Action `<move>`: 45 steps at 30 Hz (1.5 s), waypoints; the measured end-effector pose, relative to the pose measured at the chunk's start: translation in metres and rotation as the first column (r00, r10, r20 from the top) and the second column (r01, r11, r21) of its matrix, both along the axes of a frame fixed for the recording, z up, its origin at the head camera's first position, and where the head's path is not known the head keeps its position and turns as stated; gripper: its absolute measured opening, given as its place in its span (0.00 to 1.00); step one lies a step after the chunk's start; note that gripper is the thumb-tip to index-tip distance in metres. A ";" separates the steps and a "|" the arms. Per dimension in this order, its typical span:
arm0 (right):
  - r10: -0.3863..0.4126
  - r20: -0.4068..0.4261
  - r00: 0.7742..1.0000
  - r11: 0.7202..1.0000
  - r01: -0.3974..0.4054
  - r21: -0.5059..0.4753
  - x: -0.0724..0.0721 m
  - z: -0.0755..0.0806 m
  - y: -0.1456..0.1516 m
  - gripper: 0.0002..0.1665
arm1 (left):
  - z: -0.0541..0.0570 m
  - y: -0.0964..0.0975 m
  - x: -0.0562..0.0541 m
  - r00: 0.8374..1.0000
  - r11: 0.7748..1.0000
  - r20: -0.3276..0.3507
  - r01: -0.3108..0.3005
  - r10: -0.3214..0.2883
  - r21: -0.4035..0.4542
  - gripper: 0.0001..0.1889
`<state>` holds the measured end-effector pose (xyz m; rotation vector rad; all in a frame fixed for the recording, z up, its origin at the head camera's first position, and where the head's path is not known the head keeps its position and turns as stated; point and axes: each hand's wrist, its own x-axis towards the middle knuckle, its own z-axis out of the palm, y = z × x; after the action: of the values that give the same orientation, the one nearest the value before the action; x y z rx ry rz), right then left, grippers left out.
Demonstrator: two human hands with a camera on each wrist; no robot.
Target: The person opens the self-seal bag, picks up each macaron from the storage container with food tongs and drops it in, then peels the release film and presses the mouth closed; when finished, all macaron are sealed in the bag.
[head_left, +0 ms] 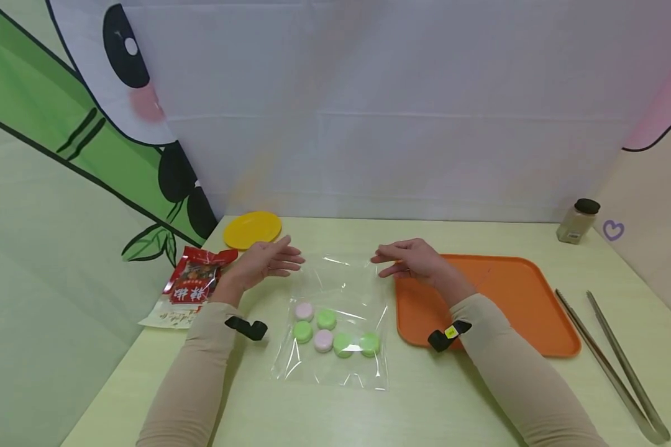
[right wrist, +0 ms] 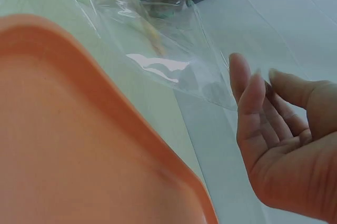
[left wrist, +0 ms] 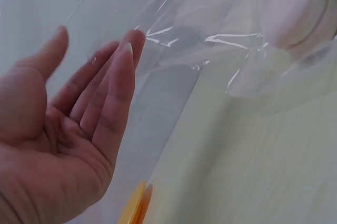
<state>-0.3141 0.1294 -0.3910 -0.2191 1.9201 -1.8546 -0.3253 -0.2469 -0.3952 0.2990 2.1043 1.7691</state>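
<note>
A clear plastic bag (head_left: 338,282) lies on the table between the two hands, its open-looking top end away from the person. Inside it are several round pale green macarons (head_left: 327,319) and a few pink macarons (head_left: 323,341). My left hand (head_left: 268,259) is beside the bag's upper left corner, fingers extended and thumb apart. In the left wrist view its fingertips (left wrist: 134,42) overlap the film's edge. At the upper right corner is my right hand (head_left: 410,259), fingers loosely bent; the right wrist view shows the bag's corner right by its fingertips (right wrist: 239,68).
An orange tray (head_left: 514,304) sits under the right forearm, with metal tongs (head_left: 615,366) to its right. A black-lidded jar (head_left: 578,221) stands at the back right. Behind the left arm are a red and white food packet (head_left: 187,288) and a yellow plate (head_left: 251,230).
</note>
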 end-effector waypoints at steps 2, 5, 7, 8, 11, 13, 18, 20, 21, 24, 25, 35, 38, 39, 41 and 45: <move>-0.008 -0.022 1.000 1.000 0.009 0.018 0.001 0.000 -0.001 0.26 | 0.001 0.002 0.000 1.000 0.999 -0.007 -0.031 0.030 -0.027 0.33; -0.037 -0.038 0.999 0.999 0.037 0.012 0.002 -0.002 -0.003 0.25 | 0.003 0.004 0.000 0.999 0.998 -0.030 -0.042 0.041 -0.041 0.28; -0.051 -0.054 0.997 0.998 0.052 0.024 0.003 -0.002 -0.004 0.25 | 0.003 0.004 0.000 0.998 0.997 -0.041 -0.043 0.041 -0.059 0.25; -0.055 -0.067 0.996 0.998 0.058 0.036 0.004 -0.002 -0.005 0.25 | 0.003 0.004 0.000 0.998 0.997 -0.046 -0.041 0.038 -0.070 0.25; -0.068 -0.107 0.992 0.993 0.077 0.089 0.005 -0.003 -0.006 0.26 | 0.004 0.004 0.001 0.997 0.992 -0.067 -0.036 0.028 -0.120 0.25; -0.069 -0.140 0.988 0.988 0.088 0.129 0.006 -0.002 -0.007 0.26 | 0.006 0.004 0.001 0.996 0.985 -0.084 -0.037 0.023 -0.166 0.25; -0.065 -0.192 0.979 0.973 0.105 0.206 0.008 -0.001 -0.008 0.21 | 0.012 0.006 0.002 0.994 0.956 -0.099 -0.078 0.052 -0.282 0.24; -0.062 -0.204 0.977 0.967 0.109 0.231 0.009 -0.001 -0.008 0.19 | 0.014 0.007 0.004 0.994 0.944 -0.091 -0.094 0.069 -0.316 0.23; -0.058 -0.211 0.976 0.964 0.110 0.244 0.010 -0.001 -0.008 0.18 | 0.015 0.008 0.004 0.994 0.939 -0.088 -0.098 0.073 -0.330 0.22; -0.060 -0.230 0.971 0.956 0.122 0.265 0.012 -0.001 -0.010 0.17 | 0.017 0.009 0.007 0.993 0.928 -0.077 -0.116 0.095 -0.354 0.20; -0.063 -0.234 0.970 0.955 0.127 0.268 0.012 -0.001 -0.010 0.16 | 0.018 0.010 0.008 0.992 0.926 -0.075 -0.122 0.102 -0.357 0.19; -0.137 -0.324 0.936 0.912 0.247 0.327 0.011 -0.001 -0.011 0.14 | 0.019 0.009 0.008 0.985 0.913 -0.110 -0.166 0.135 -0.372 0.18; -0.121 -0.378 0.918 0.884 0.273 0.380 0.012 0.000 -0.012 0.14 | 0.018 0.009 0.007 0.984 0.910 -0.137 -0.158 0.113 -0.382 0.18; -0.108 -0.387 0.916 0.884 0.267 0.384 0.012 0.001 -0.012 0.14 | 0.018 0.010 0.007 0.984 0.914 -0.144 -0.150 0.102 -0.376 0.18; -0.082 -0.392 0.916 0.899 0.238 0.367 0.012 0.001 -0.013 0.13 | 0.017 0.012 0.006 0.986 0.930 -0.141 -0.135 0.091 -0.342 0.16; -0.066 -0.383 0.921 0.932 0.194 0.307 0.011 -0.002 -0.014 0.10 | 0.015 0.015 0.007 0.986 0.954 -0.139 -0.126 0.091 -0.270 0.13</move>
<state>-0.3032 0.1158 -0.3926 -0.3517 2.5347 -1.6076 -0.3185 -0.2323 -0.3797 0.2249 2.4675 1.5170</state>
